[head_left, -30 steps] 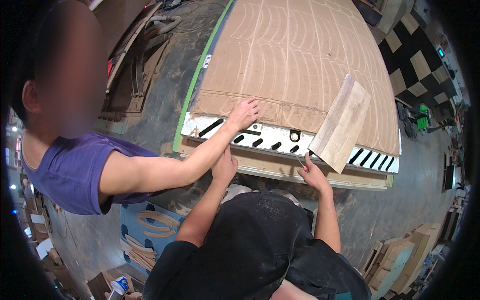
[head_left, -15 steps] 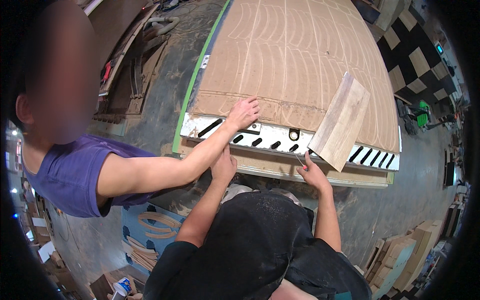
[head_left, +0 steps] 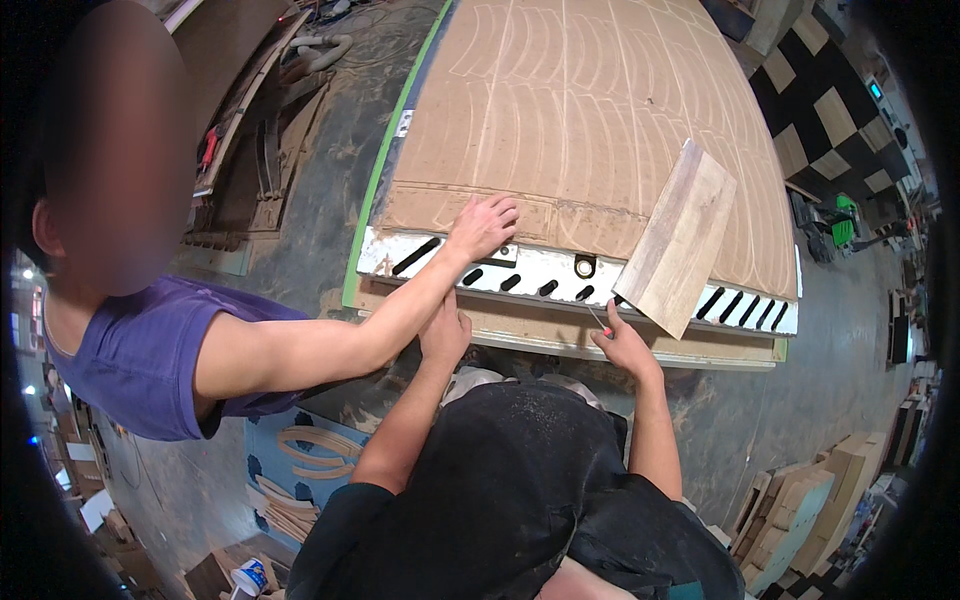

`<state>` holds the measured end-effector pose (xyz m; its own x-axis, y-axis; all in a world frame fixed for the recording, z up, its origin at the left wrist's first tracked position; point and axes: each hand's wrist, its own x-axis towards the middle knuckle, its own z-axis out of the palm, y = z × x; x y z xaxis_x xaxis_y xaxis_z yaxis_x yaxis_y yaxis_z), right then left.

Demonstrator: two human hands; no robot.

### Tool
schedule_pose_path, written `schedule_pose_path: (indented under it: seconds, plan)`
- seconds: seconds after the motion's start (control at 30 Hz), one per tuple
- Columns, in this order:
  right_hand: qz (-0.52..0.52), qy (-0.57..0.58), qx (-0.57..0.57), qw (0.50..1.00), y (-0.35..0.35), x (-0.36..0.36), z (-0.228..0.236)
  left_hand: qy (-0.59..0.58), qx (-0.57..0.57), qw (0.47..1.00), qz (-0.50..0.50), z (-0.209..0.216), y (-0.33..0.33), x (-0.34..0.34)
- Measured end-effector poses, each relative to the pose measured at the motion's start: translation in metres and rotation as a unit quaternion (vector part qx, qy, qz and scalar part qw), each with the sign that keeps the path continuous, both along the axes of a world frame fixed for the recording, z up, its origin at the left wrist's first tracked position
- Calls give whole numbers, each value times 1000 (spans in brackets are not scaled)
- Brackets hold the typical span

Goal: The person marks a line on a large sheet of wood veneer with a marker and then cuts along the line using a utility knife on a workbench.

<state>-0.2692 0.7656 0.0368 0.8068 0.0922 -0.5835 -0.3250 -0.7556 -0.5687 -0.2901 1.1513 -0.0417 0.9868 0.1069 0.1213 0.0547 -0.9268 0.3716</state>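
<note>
My right hand (head_left: 626, 347) is closed round a thin screwdriver-like tool (head_left: 607, 331) with a red handle. The slim shaft points up and left toward the slotted white metal edge (head_left: 630, 296) of the work table, and my index finger is stretched to that edge beside a wood-grain plank (head_left: 680, 245). The plank lies slantwise over the table's front edge. My left hand (head_left: 445, 332) is at the same front edge, one finger stretched upward, partly hidden beneath a co-worker's forearm. The co-worker's hand (head_left: 485, 226) rests on the brown board (head_left: 560, 140), near a dark slot.
A co-worker in a purple shirt (head_left: 150, 350) stands close on my left, one arm crossing over mine. Curved wooden strips (head_left: 315, 455) lie on a blue sheet by my left side. Stacked boards (head_left: 815, 505) stand at lower right; a green-and-black machine (head_left: 842, 222) sits beyond the table.
The view has shifted very slightly. Both my hands, the tool, the plank and the co-worker's hand keep practically the same places.
</note>
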Motion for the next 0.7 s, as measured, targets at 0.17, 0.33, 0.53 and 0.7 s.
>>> schedule_pose_path:
  seconds: [0.17, 0.33, 0.53, 0.7]
  plan:
    - [3, -6, 4, 1000, -1, 0, -4, -1, 16, 1000, 0, -1, 0, 0]
    - [3, -8, 4, 1000, -3, -1, -8, 37, 27, 999, 4, 3, -1, 0]
    - [7, -8, 3, 1000, -3, 0, -6, 49, 5, 999, 2, 6, -1, 1]
    - [3, -9, -2, 1000, -2, -1, -7, 28, 22, 999, -3, 2, 1, 1]
